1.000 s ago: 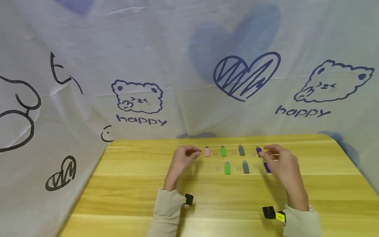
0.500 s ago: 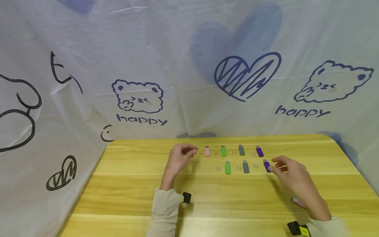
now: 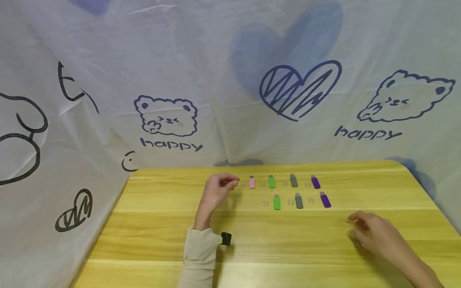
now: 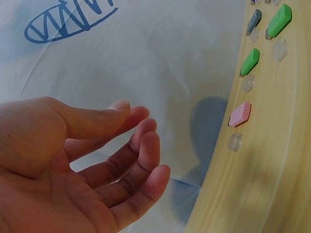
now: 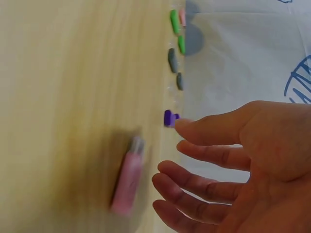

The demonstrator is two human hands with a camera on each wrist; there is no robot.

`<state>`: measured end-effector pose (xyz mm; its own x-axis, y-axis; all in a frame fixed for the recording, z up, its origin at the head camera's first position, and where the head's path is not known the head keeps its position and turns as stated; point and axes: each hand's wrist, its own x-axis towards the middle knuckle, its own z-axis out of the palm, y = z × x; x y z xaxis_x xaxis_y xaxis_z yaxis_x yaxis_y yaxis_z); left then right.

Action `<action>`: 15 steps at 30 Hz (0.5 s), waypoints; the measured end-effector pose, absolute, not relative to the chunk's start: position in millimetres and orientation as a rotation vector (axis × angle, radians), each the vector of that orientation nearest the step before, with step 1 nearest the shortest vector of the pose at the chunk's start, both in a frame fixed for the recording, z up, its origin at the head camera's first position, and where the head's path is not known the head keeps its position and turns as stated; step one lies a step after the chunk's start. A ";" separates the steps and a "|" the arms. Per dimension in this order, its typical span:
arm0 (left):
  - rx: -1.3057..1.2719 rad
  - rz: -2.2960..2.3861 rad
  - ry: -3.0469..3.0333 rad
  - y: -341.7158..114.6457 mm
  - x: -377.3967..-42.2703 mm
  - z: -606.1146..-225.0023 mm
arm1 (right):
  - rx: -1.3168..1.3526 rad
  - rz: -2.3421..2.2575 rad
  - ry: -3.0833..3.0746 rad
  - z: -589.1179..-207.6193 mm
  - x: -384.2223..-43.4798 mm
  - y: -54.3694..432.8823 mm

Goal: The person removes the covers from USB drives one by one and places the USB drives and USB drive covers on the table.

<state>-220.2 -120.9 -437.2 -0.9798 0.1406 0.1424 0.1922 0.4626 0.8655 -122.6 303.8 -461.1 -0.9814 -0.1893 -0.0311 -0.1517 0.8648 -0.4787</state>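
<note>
My left hand (image 3: 215, 193) hovers just left of a pink USB stick (image 3: 252, 182), fingers loosely bent and nothing in them; the left wrist view shows its palm (image 4: 63, 194) bare. A small clear cap (image 3: 243, 185) lies between those fingertips and the stick. My right hand (image 3: 378, 236) hangs over the table at the right, fingers relaxed and apart. Close to these fingers in the right wrist view lies another pink USB stick (image 5: 129, 179), hidden by the hand in the head view. Nearest in the rows is a purple USB stick (image 3: 325, 200).
The back row continues with green (image 3: 271, 181), grey (image 3: 293, 181) and purple (image 3: 315, 182) sticks. A front row has green (image 3: 276, 202) and grey (image 3: 299, 201) ones. Clear caps (image 3: 265, 203) lie beside them. A printed cloth (image 3: 230, 80) hangs behind the wooden table (image 3: 273, 248).
My right hand has moved from the purple USB sticks toward the right and nearer to me. The left hand has shifted slightly left, and the clear cap by the pink stick now shows.
</note>
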 end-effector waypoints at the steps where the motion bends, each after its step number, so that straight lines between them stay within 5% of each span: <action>1: -0.299 -1.575 -2.643 -121.1 -220.4 -437.0 | -0.271 -0.741 2.951 -462.4 -120.9 306.7; 15: -0.294 -1.565 -2.660 -123.3 -219.6 -438.7 | -0.117 -0.682 2.889 -479.6 -98.6 320.2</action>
